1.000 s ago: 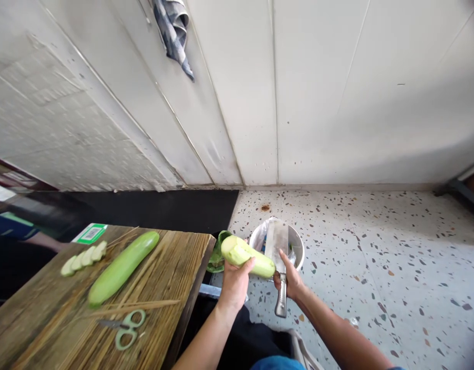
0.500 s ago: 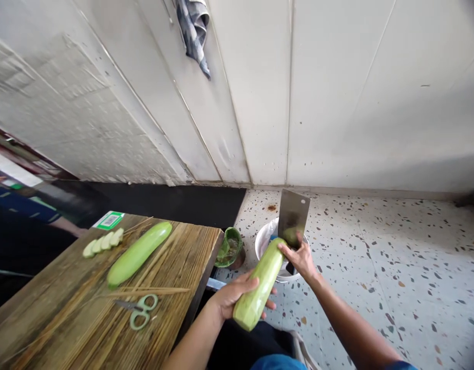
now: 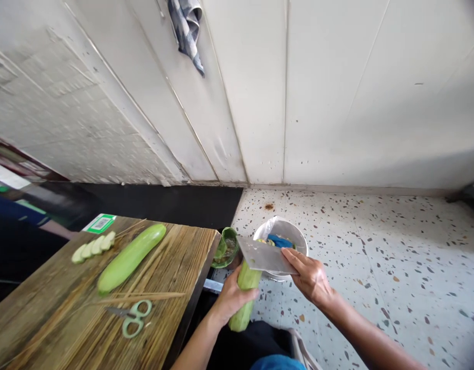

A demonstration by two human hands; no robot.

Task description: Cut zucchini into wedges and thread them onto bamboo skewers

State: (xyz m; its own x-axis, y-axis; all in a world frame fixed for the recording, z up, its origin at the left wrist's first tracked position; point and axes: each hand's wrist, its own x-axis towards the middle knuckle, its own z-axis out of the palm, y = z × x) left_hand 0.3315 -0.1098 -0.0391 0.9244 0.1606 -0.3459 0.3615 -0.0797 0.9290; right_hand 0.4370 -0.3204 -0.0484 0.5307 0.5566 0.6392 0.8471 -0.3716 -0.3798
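My left hand (image 3: 229,298) is wrapped round the middle of a pale green squash (image 3: 241,317), which looks peeled and slants up away from me. In my right hand (image 3: 310,275) is a metal cleaver (image 3: 265,258). Its broad blade lies across the squash's far end and hides the tip. My right fingers press on the blade near its right side; the handle is hidden by the hand. On the wooden table (image 3: 190,257) to the left lies a second, glossy green squash (image 3: 132,257), with several cut squash slices (image 3: 93,247) behind it.
Green-handled scissors (image 3: 133,321) lie on the table near thin wooden sticks (image 3: 152,296). A white lined bin (image 3: 300,234) stands on the speckled floor beyond the cleaver, beside a green container (image 3: 231,241). Another person's arm (image 3: 59,229) shows at far left.
My right hand has swung the cleaver from upright beyond the squash to nearly flat over its far end. The right fingers have left the squash. My left hand still grips it.
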